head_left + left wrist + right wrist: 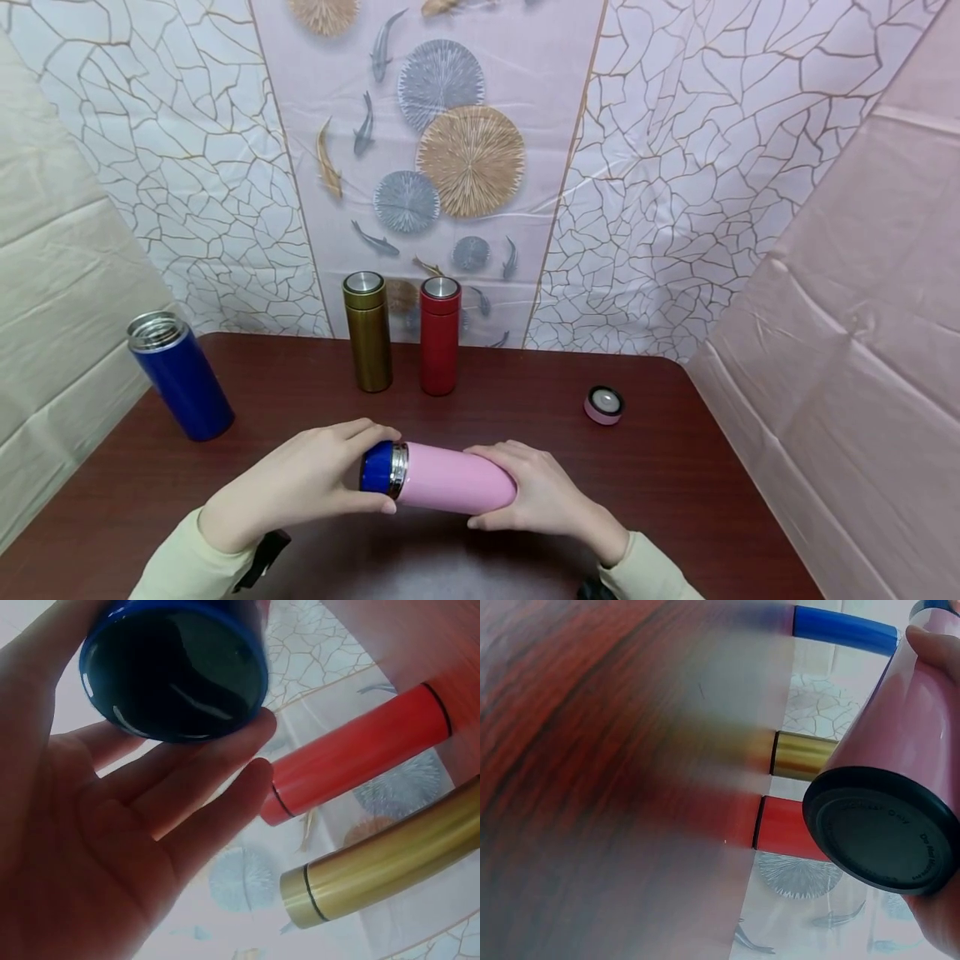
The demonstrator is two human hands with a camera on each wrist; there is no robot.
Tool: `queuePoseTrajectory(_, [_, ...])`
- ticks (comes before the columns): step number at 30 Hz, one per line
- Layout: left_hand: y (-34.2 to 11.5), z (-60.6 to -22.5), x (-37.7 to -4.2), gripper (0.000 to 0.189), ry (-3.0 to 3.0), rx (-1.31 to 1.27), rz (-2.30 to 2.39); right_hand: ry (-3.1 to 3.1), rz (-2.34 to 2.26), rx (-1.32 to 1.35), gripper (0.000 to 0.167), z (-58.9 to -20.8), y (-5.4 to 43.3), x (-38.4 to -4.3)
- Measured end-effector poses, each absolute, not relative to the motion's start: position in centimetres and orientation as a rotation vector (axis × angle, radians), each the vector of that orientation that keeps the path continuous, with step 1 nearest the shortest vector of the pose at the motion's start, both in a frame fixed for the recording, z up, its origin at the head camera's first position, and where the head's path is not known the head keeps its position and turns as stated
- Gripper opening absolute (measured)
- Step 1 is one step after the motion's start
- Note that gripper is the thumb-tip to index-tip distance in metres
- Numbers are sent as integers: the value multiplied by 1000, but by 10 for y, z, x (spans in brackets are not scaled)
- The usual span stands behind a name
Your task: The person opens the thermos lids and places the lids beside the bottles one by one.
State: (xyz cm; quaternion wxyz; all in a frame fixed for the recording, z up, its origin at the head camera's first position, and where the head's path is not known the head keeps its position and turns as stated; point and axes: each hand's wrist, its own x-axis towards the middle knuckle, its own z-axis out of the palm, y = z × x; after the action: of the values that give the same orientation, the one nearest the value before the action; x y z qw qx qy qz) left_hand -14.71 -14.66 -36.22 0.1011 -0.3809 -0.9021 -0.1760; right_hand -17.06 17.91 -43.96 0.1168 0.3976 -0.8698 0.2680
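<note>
A pink thermos bottle (457, 479) lies sideways between my hands, its mouth to the left and its black base (881, 829) facing the right wrist view. Near the base, my right hand (543, 492) grips the pink body with thumb and fingers on opposite sides. A blue lid (377, 467) sits at the bottle's mouth, with a silver ring showing between lid and body. My left hand (315, 475) holds this lid between thumb and fingertips. In the left wrist view the lid's dark glossy top (176, 675) faces the camera.
A blue bottle (183, 379) stands lidless at the left, its steel mouth exposed. Toward the back stand a gold bottle (369, 342) and a red bottle (440, 342), both lidded. A pink lid (603, 406) lies at the right of the dark red table (660, 492).
</note>
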Motion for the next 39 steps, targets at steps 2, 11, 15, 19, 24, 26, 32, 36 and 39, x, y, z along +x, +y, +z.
queuePoseTrajectory(2, [-147,-361,-146,64,-2690,-1119,-527,-2544,777,1168,73,-440,179,-171])
queuePoseTrajectory(11, [-150,-357,-145,65,-2694,-1121,-512,-2566,800,1167,75,-442,178,-170])
queuePoseTrajectory(15, [-152,-356,-145,66,-2700,-1134,-515,-2564,810,1179,75,-443,177,-170])
queuePoseTrajectory(19, [-153,-355,-146,66,-2715,-1155,-545,-2542,801,1206,75,-444,177,-171])
queuePoseTrajectory(24, [-155,-354,-148,62,-2755,-1177,-604,-2504,748,1239,76,-444,175,-172])
queuePoseTrajectory(26, [-156,-354,-149,62,-2769,-1184,-629,-2494,727,1240,78,-443,175,-172])
queuePoseTrajectory(32, [-156,-354,-153,63,-2813,-1176,-681,-2474,672,1237,78,-442,175,-173])
queuePoseTrajectory(36, [-157,-355,-155,62,-2845,-1158,-721,-2439,623,1243,78,-443,175,-175])
queuePoseTrajectory(39, [-158,-357,-158,59,-2854,-1175,-751,-2410,573,1247,79,-445,175,-176])
